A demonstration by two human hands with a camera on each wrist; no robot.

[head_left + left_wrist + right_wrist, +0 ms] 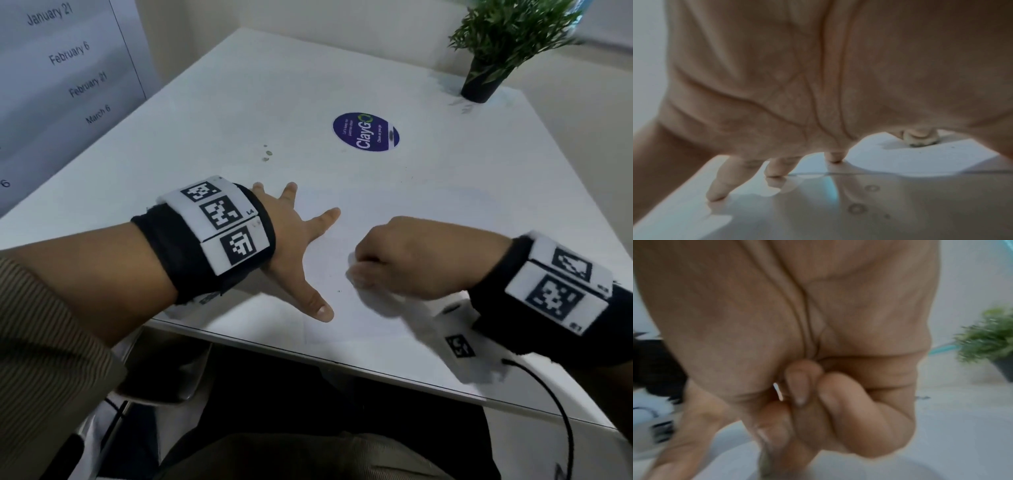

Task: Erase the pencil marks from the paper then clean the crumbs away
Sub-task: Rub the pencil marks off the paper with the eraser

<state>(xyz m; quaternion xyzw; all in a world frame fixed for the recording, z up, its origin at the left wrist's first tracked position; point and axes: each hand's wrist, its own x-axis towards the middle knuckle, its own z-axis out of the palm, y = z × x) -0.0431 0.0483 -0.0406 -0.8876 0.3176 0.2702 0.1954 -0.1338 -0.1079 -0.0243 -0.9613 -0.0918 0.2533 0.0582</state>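
Observation:
A white sheet of paper (342, 308) lies on the white table (239, 102) near its front edge. My left hand (294, 240) presses flat on the sheet with fingers (719, 191) spread, the outer ones reaching past the paper's edge onto the table. To its right, my right hand (394, 260) is curled and blurred low over the paper. The left wrist view shows its fingertips pinching a small whitish eraser (919, 139) with a dirty underside, touching the sheet. A dark crumb (339, 291) sits between the hands. The right wrist view shows only curled fingers (838, 402).
A round purple sticker (365, 131) is on the table's middle and a potted green plant (489, 68) stands at the far right corner. A few small ring marks (267, 154) lie beyond my left hand. A black cable (548, 387) hangs off the front edge.

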